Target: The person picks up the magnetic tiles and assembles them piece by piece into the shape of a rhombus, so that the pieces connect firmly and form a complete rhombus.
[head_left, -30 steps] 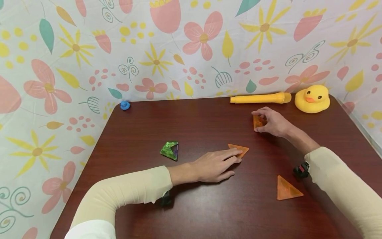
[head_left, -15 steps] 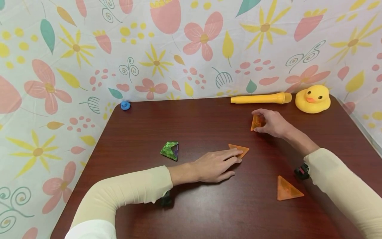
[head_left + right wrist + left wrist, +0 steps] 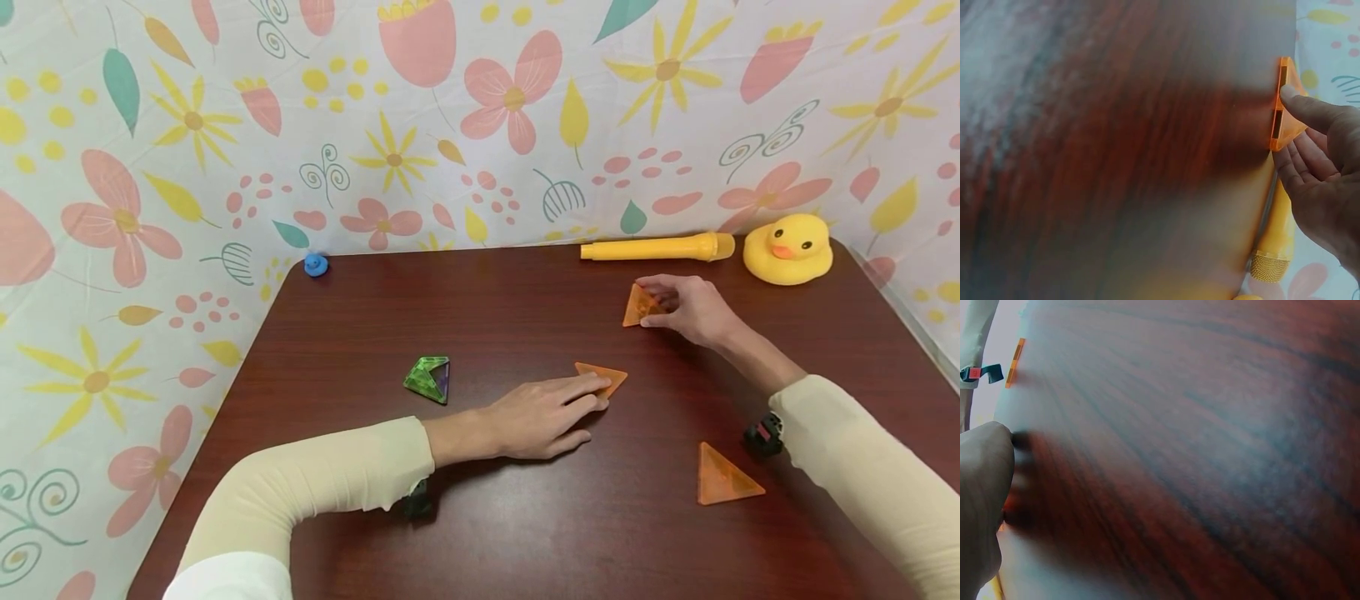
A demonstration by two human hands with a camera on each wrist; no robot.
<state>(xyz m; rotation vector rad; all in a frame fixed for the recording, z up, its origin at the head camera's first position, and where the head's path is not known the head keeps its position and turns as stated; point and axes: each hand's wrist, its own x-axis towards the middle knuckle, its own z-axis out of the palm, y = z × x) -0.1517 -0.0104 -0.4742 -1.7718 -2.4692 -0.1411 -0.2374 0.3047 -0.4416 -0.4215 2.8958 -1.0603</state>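
Observation:
With thumb and fingers, my right hand (image 3: 693,310) pinches a translucent orange triangular magnetic tile (image 3: 640,307) at the back right of the table. The right wrist view shows the thumb on that tile (image 3: 1279,125), with dark magnets along its edge. My left hand (image 3: 536,417) lies with extended fingers, its fingertips resting on a second orange triangular tile (image 3: 611,379) and partly covering it. A third orange triangular tile (image 3: 727,477) lies nearer the front, below the right forearm. Green and purple tiles (image 3: 426,379) lie together left of the left hand.
Along the back edge are a yellow toy microphone (image 3: 656,247) and a yellow rubber duck (image 3: 787,248). A small blue duck (image 3: 316,265) sits at the back left corner. A floral cloth (image 3: 450,125) hangs behind the dark wooden table (image 3: 510,525).
In my right hand the orange tile has turned, so more of its triangular face shows, and it has shifted slightly left. My left hand keeps still on its tile.

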